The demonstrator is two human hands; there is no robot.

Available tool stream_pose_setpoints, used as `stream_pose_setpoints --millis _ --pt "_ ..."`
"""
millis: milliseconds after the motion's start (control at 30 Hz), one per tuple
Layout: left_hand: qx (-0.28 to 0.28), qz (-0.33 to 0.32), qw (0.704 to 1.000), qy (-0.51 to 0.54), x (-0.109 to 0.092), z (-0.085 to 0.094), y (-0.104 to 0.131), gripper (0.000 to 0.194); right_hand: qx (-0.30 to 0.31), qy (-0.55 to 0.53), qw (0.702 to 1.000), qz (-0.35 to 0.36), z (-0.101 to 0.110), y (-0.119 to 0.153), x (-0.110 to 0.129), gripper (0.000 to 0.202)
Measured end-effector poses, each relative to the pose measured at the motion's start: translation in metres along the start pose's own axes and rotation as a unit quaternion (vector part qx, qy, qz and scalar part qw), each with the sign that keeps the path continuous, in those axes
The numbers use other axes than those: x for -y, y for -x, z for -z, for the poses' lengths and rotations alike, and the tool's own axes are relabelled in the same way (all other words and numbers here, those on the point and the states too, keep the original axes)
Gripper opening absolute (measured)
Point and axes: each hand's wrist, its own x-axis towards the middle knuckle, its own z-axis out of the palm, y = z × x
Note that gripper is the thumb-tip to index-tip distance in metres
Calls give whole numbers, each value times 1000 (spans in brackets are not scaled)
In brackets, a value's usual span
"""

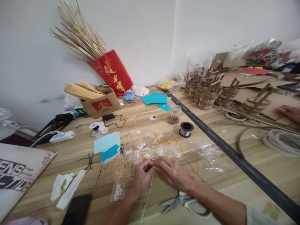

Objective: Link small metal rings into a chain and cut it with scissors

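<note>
Both hands meet over the wooden table, fingertips pinched together. My left hand (pixel 144 174) is closed on one end of a thin silver chain (pixel 147 198), which hangs down toward the front edge. Touching it from the right, my right hand (pixel 172 172) is closed too; whatever lies between its fingertips is too small to make out. Just beyond the hands lie small bags of gold and silver findings (pixel 159 152). A gold chain (pixel 189 162) stretches to the right of my right hand. Scissors (pixel 181 202) with white handles lie partly open under my right forearm.
A wire spool (pixel 186 129) and a jar of beads (pixel 174 118) stand behind. Small woven baskets (pixel 207 97) fill the back right, near another person's hand (pixel 290 112). A black phone (pixel 77 209) lies front left. Blue sheets (pixel 106 143) are at left.
</note>
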Motion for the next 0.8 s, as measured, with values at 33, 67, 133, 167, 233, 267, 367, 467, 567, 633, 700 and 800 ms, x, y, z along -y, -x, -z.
stream_pose_setpoints --millis 33,67,133,167,233,267,367,467,567,633,700,800 --pt "-3 0 1000 -1 -1 0 0 21 -1 -3 1000 -5 -1 0 0 21" --pt "-6 1 1000 -1 -1 0 0 21 -5 -6 1000 -10 -2 0 -1 19" --pt "-10 5 1000 2 -2 0 0 22 -8 -11 1000 -14 -4 -1 -1 18" --pt "-10 6 1000 4 -2 0 0 23 -10 -13 1000 -15 -4 -1 -1 17" --pt "-7 7 1000 6 -2 0 -1 23 -15 -23 999 -18 -6 -1 -1 16" --pt "-4 6 1000 4 -2 1 -1 22 -17 -30 999 -23 -6 -1 -1 15" --pt "4 1 1000 -14 -1 2 -1 21 -24 -60 997 -45 -7 -2 -2 11" --pt "7 -1 1000 -26 0 3 0 23 -27 -89 993 -68 -6 -4 -2 10" --pt "9 2 1000 -22 -1 2 0 24 -24 -111 989 -91 -3 -5 -1 10" --pt "7 4 1000 -19 -2 2 0 25 -21 -120 988 -97 -3 -6 -1 10" --pt "6 7 1000 -17 -4 2 0 26 -18 -122 987 -100 -3 -6 -1 10" --pt "6 6 1000 -19 -5 1 0 26 -26 -125 986 -109 -5 -5 -3 11"
